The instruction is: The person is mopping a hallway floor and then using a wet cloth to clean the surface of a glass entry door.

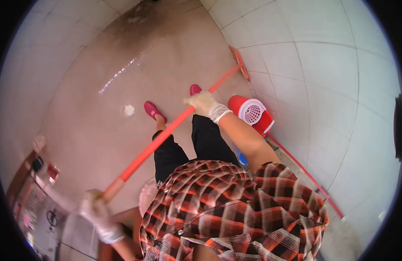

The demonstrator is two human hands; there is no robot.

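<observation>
My right hand [202,103], in a thin pale glove, is wrapped around the middle of a long red pole [158,143]. Lower left, my left hand [98,212], also gloved and slightly blurred, grips the pole's near end. The pole runs diagonally across my body towards the upper right. Its red crosswise head [240,63], a squeegee or similar floor tool, lies against the foot of the tiled wall [325,68]. The floor [122,130] under it is wet and shiny.
A red mop bucket [238,101] with a white wringer basket [253,112] stands by the wall at right. Behind it a red pole [305,176] lies along the wall's base. A dark wet patch [132,23] spreads at the far end. Cluttered furniture [41,212] occupies the lower left.
</observation>
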